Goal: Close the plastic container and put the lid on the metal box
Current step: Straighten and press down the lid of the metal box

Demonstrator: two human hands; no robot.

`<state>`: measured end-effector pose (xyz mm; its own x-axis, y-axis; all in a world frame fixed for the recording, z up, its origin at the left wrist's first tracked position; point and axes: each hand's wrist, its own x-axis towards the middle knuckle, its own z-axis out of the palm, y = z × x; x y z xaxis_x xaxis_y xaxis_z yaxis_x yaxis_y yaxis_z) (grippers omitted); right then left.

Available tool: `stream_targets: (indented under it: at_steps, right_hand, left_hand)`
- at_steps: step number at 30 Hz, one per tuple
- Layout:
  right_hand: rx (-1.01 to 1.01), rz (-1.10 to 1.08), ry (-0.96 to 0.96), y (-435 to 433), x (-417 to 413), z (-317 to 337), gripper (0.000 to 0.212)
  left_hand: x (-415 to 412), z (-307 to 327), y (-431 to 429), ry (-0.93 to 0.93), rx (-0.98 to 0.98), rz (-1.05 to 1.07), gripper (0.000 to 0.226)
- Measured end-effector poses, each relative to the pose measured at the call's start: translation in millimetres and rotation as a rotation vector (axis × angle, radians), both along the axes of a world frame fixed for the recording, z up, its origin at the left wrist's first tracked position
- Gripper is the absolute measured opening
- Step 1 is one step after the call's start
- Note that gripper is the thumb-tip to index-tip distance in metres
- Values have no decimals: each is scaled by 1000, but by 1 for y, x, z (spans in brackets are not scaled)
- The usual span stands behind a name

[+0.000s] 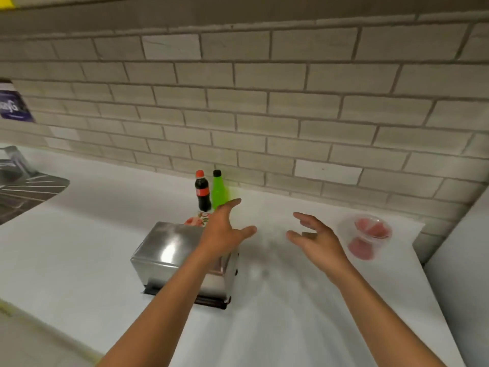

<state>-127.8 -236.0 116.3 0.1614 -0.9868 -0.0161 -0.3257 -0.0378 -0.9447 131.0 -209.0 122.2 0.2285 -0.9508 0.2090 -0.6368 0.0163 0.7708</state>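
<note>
A shiny metal box [169, 250] with its lid on top stands on the white counter [79, 247], left of centre. My left hand [225, 229] hovers open over the box's right far corner, fingers spread. My right hand [317, 239] is open above the bare counter, palm turned inward. A clear plastic container [367, 234] with pink slices inside sits to the right of my right hand, apart from it; whether its lid is pressed down I cannot tell.
A cola bottle [202, 192] and a green bottle [219, 190] stand by the tiled wall behind the box. A red-patterned item [198, 219] lies behind the box. A metal sink drainer [26, 186] is at far left. A wall edge rises at right.
</note>
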Motion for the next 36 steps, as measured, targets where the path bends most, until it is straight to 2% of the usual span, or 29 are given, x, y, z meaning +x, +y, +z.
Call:
stream_targets:
  at_steps: [5,10,16,21,28,36]
  right_hand:
    - [-23,148,27,47,83,-8,61]
    - [-94,163,105,91,147,-24,84]
    - [-67,81,118,123,180,-44,99]
    - [-69,-9,123,133,194,-60,100]
    - [-149,-156,155,136,207,-78,88]
    - [-167,-227,252,130,192,-82,81]
  left_hand:
    - [95,-3,56,15,9,-5,93]
    - [176,-18,100,-134,35,-30,114]
    - [224,-61,124,18,75,-145,127]
    - [229,-92,129,158,-45,-176,114]
    - [224,-112,122,201,-106,-106,85]
    - [206,-114,109,197,-93,-145,83]
